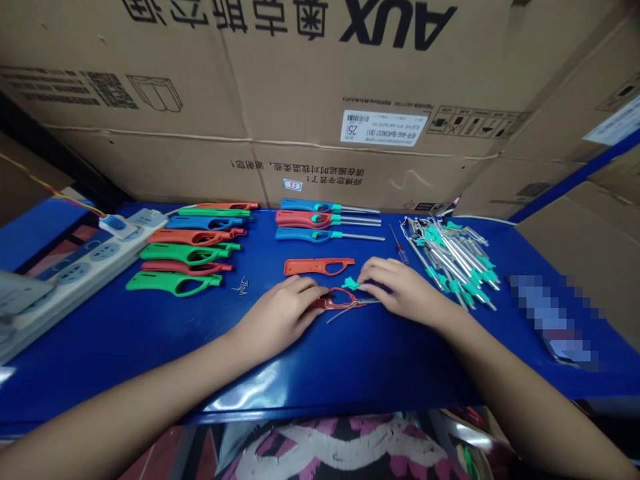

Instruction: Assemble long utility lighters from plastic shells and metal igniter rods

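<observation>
My left hand (290, 310) is closed around the grip end of a red-orange lighter handle half (343, 298), which lies on the blue table. Thin metal rods (341, 313) stick out from that half, one of them slanting towards the front. My right hand (397, 287) pinches a small teal trigger (351, 284) just above the half's finger loop. Behind both hands rests a matching orange shell half (317, 267), its inner side up. Small screws (241, 287) lie in a loose heap left of my left hand.
Coloured handle shells (173, 283) are lined up at left beside a white power strip (95, 260). Three lighters with metal tubes (305, 235) lie at the back. A screwdriver (401, 252), a pile of metal tubes (457, 263) and a blurred-out phone (560, 327) are at right. A cardboard box (280, 113) stands behind.
</observation>
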`<state>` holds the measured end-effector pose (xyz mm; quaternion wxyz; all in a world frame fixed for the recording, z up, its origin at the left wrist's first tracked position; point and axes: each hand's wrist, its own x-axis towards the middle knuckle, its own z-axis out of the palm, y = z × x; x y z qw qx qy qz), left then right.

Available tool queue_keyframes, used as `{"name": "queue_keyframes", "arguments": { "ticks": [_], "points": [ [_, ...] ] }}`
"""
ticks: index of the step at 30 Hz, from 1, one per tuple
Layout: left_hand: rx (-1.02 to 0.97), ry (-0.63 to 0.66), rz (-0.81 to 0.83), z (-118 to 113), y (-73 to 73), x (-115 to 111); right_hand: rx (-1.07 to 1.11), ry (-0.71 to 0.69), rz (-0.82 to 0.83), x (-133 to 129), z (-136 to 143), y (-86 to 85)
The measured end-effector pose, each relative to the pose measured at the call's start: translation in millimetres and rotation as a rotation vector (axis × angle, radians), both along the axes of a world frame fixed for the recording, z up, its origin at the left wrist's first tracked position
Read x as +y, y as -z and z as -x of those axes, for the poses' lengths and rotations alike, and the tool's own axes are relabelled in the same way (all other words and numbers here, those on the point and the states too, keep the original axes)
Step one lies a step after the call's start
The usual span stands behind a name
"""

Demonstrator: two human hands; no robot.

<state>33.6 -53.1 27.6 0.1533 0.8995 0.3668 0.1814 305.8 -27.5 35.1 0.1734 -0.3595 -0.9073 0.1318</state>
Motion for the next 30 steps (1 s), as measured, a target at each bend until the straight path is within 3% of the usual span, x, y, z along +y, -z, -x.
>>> {"name": "queue_keyframes", "arguments": {
  "ticks": [5, 15, 23, 30],
  "points": [
    [-0.026, -0.004, 0.093, -1.6, -1.2, -2.1, -0.127, -0.108, -0.058, -7.6, 14.6, 5.6],
    [-0.034, 0.000, 0.119, -1.4, -0.1, 0.4, -0.174, -0.074, -0.082, -12.2, 24.0, 11.9],
    [-0.077, -0.034, 0.167, -2.1, -0.4, 1.7, -0.250, -0.142, -0.239, -15.5, 22.9, 19.1],
    [-0.079, -0.047, 0.179, -2.9, -1.3, 3.0, -0.291, -0.209, -0.221, -15.9, 23.9, 19.0]
  ]
}}
